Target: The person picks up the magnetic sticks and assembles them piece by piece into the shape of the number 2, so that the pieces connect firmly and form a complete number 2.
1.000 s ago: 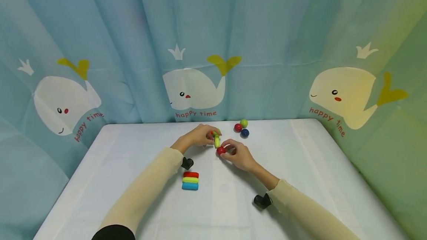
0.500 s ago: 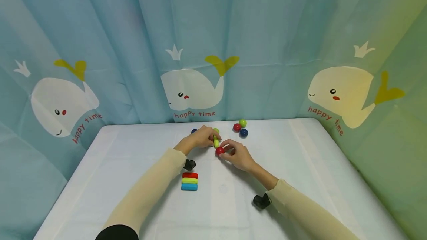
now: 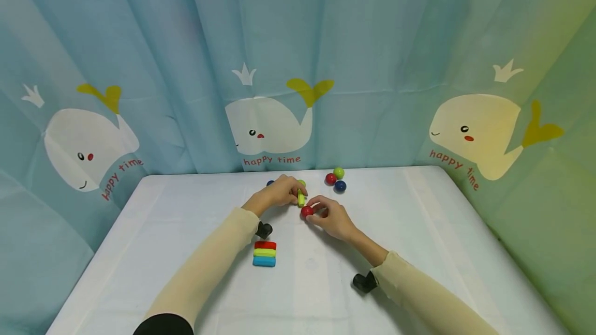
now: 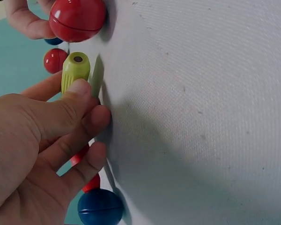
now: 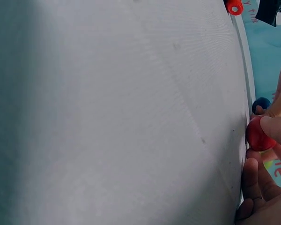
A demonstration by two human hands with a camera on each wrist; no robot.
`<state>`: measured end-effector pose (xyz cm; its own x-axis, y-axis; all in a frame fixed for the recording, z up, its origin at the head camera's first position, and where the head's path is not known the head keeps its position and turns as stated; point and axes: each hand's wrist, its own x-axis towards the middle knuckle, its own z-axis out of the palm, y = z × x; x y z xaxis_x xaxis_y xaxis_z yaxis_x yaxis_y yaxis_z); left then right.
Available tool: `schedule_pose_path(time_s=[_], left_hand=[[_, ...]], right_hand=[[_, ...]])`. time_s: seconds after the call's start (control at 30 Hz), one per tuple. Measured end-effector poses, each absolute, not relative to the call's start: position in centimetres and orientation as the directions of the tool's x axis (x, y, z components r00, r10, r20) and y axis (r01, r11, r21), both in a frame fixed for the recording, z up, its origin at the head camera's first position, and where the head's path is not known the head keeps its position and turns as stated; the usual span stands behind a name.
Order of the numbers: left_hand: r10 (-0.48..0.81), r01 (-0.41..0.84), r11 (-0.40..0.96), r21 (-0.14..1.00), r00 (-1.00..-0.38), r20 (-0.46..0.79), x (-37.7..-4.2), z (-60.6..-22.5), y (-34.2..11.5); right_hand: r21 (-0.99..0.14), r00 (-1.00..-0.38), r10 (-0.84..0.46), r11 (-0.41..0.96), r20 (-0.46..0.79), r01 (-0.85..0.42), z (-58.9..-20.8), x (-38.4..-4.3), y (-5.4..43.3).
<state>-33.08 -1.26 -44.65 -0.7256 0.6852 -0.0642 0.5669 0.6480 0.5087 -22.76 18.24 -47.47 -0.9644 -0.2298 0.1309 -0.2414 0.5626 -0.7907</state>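
My left hand (image 3: 281,192) pinches a yellow-green magnetic rod (image 3: 300,199) between thumb and fingers. In the left wrist view the rod's near end shows a round dark magnet (image 4: 78,59). Facing that end, a small gap away, is a glossy red ball (image 4: 78,18), which my right hand (image 3: 333,217) pinches close over the table. Just past the left fingertips a green ball (image 3: 302,183) shows in part. Behind that hand a blue ball (image 4: 100,207) adjoins a red rod (image 4: 92,183), mostly hidden by the fingers.
Red, yellow and blue rods (image 3: 264,261) lie side by side near the left forearm. A red ball (image 3: 331,179), a green ball (image 3: 339,173) and a blue ball (image 3: 340,186) cluster at the table's back edge. A blue curtain (image 3: 372,66) hangs behind.
The left hand has shifted slightly with its rod, and the blue and green balls beyond it have come into sight. The right hand keeps its pinch on the red ball almost unmoved.
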Motion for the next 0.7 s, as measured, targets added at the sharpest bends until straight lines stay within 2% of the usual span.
schedule_pose_path(time_s=[0.7], left_hand=[[0.683, 0.520, 0.624, 0.583, -0.725, -0.085, -33.16, -44.41, -2.24]], right_hand=[[-0.790, -0.965, -0.222, 0.563, 0.140, -0.243, -47.70, -22.77, 18.07]])
